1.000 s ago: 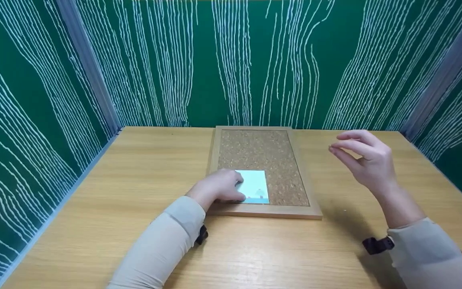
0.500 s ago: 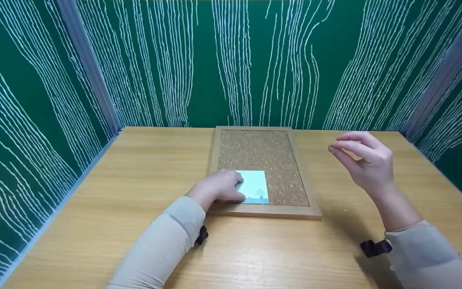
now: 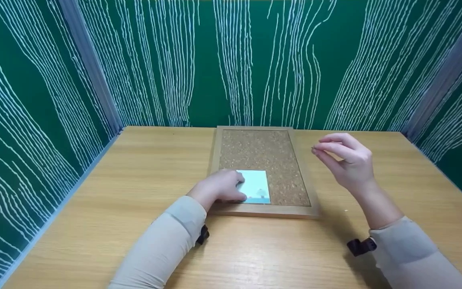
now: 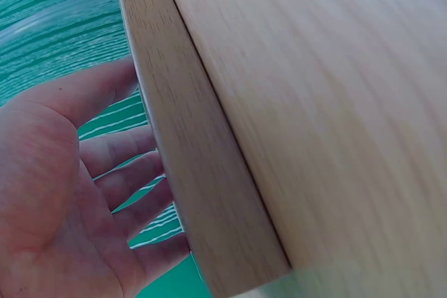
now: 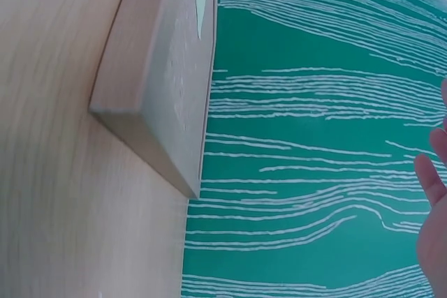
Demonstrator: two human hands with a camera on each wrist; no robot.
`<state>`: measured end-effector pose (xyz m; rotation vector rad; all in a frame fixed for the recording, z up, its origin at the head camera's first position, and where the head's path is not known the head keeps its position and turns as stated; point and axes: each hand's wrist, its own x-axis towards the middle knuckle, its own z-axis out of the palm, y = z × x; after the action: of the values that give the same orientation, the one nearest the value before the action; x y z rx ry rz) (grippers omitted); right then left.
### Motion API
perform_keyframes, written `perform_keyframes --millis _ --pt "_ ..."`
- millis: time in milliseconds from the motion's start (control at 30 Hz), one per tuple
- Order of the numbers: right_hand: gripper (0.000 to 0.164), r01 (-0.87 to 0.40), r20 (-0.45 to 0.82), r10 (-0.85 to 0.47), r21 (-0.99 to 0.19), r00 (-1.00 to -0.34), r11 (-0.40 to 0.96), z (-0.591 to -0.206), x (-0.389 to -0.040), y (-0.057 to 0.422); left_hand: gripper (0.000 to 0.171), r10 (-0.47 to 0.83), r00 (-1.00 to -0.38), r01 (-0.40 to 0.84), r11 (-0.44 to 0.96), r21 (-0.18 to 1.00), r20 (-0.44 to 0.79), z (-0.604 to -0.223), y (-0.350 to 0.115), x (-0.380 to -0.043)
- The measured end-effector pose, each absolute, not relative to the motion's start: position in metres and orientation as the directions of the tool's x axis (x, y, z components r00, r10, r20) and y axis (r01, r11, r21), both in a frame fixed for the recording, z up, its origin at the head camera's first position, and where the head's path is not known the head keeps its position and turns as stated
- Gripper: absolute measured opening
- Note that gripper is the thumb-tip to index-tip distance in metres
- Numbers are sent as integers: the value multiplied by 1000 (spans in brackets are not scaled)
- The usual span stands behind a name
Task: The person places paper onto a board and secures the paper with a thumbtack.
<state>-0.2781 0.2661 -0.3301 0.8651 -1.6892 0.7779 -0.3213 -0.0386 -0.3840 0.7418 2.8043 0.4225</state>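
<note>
The card (image 3: 256, 186) is lying on the near left part of the board (image 3: 255, 148), which is resting on the table (image 3: 146, 172). The left hand (image 3: 219, 185) is touching the card's left side, fingers relaxed and spread, not closing round anything. The right hand (image 3: 351, 160) is hovering right of the board, pinching a tiny thing (image 3: 313, 148) between thumb and forefinger tips.

The step seems to be steadying the card while bringing the tiny thing over. For that, the left hand should be pressing evenly, leaving the card's right side uncovered; the right should be holding its pinch firm and approaching without nudging the card.

The left hand is hiding the card's left edge, and the tiny thing is showing too small to identify. In the left wrist view the board is hiding the fingertips; the right wrist view is cutting off the pinch.
</note>
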Motion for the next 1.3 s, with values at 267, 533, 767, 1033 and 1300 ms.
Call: perform_keyframes --millis 267,533,767,1033,1300 --pt "37 -855 964 -188 -66 -188 514 -341 -294 255 60 501 -855 439 836 330 -133 -385 -38 -321" --pt "29 -856 939 -245 -87 -241 509 -347 -304 246 61 504 -853 437 833 340 -137 -386 -39 -322" --pt "22 -853 900 -277 -168 -337 495 -348 -312 238 59 528 -841 472 824 314 -121 -384 -39 -322" --pt "10 -776 757 -331 -345 -563 528 -347 -323 233 60 506 -852 443 835 328 -137 -383 -40 -321" --pt "5 -629 525 -360 -539 -771 561 -332 -333 220 60 498 -854 436 842 318 -148 -383 -39 -322"
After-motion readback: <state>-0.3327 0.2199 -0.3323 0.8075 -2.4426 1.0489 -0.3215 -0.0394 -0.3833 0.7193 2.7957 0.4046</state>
